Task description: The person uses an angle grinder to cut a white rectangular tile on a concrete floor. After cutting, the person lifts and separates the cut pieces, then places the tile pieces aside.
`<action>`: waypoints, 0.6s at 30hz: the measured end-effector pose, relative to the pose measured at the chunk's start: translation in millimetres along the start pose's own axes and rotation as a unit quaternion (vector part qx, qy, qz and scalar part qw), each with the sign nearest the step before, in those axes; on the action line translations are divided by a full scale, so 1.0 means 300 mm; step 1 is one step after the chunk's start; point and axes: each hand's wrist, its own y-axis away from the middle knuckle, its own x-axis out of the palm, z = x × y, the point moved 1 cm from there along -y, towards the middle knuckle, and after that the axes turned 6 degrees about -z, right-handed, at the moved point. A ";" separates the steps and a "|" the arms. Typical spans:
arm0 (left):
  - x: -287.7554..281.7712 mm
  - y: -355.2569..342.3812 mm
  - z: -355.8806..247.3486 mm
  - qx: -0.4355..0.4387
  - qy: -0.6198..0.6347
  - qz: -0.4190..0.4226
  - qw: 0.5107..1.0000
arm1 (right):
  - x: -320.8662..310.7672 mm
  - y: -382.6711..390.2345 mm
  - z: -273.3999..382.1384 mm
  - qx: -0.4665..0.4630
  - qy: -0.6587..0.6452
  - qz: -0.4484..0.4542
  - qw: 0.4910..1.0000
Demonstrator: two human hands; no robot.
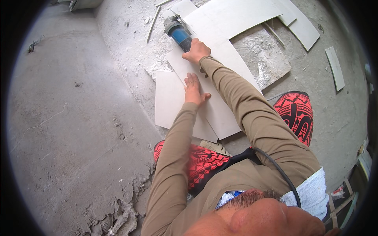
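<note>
My right hand (196, 50) grips the body of a blue and grey angle grinder (178, 33), whose metal guard is at the top of the white boards or tiles. My left hand (193, 89) lies on a long white panel (223, 115) below the grinder, fingers apart and thumb out to the side. Another white panel (171, 106) lies beside it on the left. A larger white piece (214, 17) is above, next to a dusty slab (269, 67) with white residue. The grinder's cutting edge is too small to make out clearly.
Thin offcuts (152, 24) and a narrow piece (334, 69) lie on the dusty concrete floor. A raised concrete surface (67, 118) runs along the left. My knees in red patterned trousers (293, 114) flank the panels. A black cable (275, 165) crosses by my right arm.
</note>
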 end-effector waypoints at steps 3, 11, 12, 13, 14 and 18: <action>-0.002 0.002 0.002 0.002 0.001 -0.001 1.000 | -0.001 0.002 0.003 0.000 0.001 -0.001 1.000; -0.003 -0.001 -0.001 0.001 -0.005 0.003 1.000 | 0.004 -0.001 -0.002 -0.001 -0.001 -0.004 1.000; -0.002 0.000 0.000 0.001 -0.005 0.003 1.000 | 0.004 -0.002 -0.001 -0.001 -0.001 -0.002 1.000; -0.002 0.000 0.000 0.001 -0.005 0.002 1.000 | 0.005 -0.002 -0.001 -0.001 -0.002 -0.003 1.000; -0.002 0.000 0.000 0.002 -0.005 0.001 1.000 | 0.006 -0.003 -0.002 -0.001 -0.002 -0.003 1.000; -0.007 0.000 -0.008 -0.002 -0.004 0.003 1.000 | 0.009 -0.005 -0.005 0.002 0.003 -0.007 1.000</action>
